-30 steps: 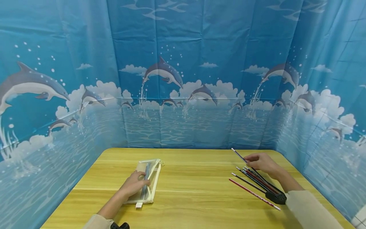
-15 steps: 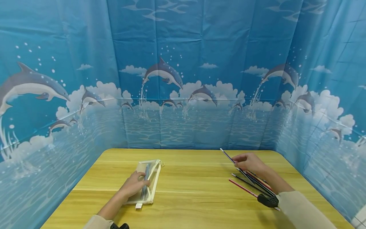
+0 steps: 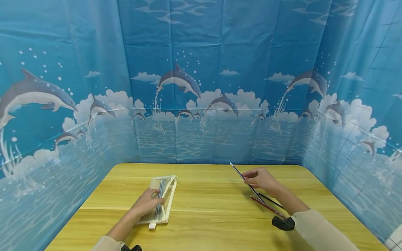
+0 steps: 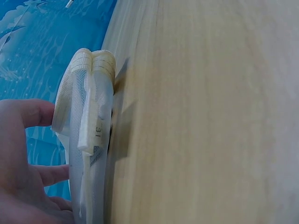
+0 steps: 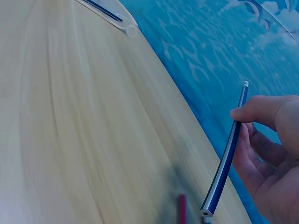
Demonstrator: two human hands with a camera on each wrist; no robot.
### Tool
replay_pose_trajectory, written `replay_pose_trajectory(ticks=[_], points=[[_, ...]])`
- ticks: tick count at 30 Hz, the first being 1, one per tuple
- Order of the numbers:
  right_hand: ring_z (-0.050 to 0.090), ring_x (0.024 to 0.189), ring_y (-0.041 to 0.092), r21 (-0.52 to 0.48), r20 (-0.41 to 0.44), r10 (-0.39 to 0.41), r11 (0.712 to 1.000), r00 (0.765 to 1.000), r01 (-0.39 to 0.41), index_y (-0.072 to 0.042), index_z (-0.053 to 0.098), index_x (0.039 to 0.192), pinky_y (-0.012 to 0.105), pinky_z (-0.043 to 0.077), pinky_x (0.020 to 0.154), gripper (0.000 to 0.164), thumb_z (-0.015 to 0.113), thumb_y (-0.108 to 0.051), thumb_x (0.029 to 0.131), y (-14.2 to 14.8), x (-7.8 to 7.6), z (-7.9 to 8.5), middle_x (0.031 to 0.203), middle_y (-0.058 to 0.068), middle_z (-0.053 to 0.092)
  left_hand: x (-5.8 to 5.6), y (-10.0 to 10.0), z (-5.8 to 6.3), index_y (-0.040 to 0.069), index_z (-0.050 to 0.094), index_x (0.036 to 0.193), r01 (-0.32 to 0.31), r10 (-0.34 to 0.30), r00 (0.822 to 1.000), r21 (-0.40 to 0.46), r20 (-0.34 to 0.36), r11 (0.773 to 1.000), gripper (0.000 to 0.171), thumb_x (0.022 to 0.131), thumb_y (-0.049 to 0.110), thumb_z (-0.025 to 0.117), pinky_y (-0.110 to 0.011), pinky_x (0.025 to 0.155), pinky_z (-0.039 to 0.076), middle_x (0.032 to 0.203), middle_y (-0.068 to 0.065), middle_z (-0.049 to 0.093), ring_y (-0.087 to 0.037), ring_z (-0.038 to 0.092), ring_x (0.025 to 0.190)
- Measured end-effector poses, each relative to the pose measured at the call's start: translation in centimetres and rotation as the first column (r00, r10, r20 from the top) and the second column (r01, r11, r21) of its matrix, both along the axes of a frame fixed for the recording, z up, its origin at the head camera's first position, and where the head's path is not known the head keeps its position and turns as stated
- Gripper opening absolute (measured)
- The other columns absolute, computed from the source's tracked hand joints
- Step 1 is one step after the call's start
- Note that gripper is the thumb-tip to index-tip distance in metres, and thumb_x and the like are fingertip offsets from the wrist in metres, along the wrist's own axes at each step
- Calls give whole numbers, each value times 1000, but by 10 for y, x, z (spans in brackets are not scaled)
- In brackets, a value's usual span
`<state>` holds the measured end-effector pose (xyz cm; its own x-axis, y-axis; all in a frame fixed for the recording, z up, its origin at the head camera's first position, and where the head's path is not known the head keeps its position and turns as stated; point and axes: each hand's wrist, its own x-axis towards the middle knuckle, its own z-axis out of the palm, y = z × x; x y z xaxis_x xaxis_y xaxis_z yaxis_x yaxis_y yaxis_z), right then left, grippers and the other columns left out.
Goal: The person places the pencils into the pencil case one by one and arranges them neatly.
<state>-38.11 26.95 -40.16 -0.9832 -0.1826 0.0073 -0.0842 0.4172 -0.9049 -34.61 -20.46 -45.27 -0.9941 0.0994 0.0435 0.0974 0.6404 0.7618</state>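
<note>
Nearly closed — the right grip (image 3: 262, 180) pinches a blue-and-silver pencil (image 5: 225, 163).

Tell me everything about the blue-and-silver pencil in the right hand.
This slim striped pencil looks like painted wood, with a white far tip and a flat unsharpened near end showing a dark core. The right hand pinches it between thumb and fingers, slanted above the yellow wooden table. Whether its near end touches the red pencil beneath is unclear.
</note>
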Motion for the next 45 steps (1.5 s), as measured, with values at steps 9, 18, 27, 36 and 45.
replay_pose_trajectory(ticks=[9, 18, 27, 36, 45], points=[[67, 110, 31, -39, -8, 8, 999, 1000, -8, 6, 68, 130, 53, 55, 93, 35, 71, -4, 96, -29, 1, -3, 122, 17, 67, 0, 1, 0, -1, 59, 140, -6, 6, 1000, 2, 9, 1000, 62, 86, 27, 73, -75, 110, 23, 160, -40, 22, -61, 22, 144], [68, 107, 28, -124, 26, -14, 992, 1000, 17, 5, 71, 126, 49, 56, 91, 31, 71, -1, 95, -53, -2, -11, 122, 21, 69, 0, 2, 1, -1, 59, 139, -4, 4, 1000, 9, 14, 1000, 61, 86, 27, 73, -75, 111, 22, 160, -40, 21, -61, 22, 144], [70, 106, 33, -183, 46, -17, 983, 999, 25, 7, 70, 126, 45, 58, 86, 32, 72, 0, 94, -82, 1, -18, 118, 21, 70, 0, 1, -1, -1, 58, 142, 0, -1, 1000, 12, 27, 1000, 63, 88, 29, 73, -76, 109, 23, 161, -39, 20, -61, 21, 144], [69, 107, 37, -232, 71, -25, 972, 997, 41, 7, 71, 122, 43, 59, 83, 29, 71, 3, 93, -109, -1, -24, 118, 24, 70, 0, 2, 0, -1, 58, 142, -5, 5, 1000, 9, 26, 1000, 63, 87, 28, 73, -76, 110, 22, 161, -39, 20, -61, 21, 145], [71, 95, 30, -254, 71, 8, 967, 997, 11, 9, 69, 123, 37, 60, 76, 30, 70, 2, 95, -133, 0, -27, 114, 24, 70, -1, 1, 1, -1, 58, 141, -8, 8, 1000, 0, 21, 1000, 64, 86, 28, 73, -75, 110, 23, 160, -39, 20, -61, 22, 144]])
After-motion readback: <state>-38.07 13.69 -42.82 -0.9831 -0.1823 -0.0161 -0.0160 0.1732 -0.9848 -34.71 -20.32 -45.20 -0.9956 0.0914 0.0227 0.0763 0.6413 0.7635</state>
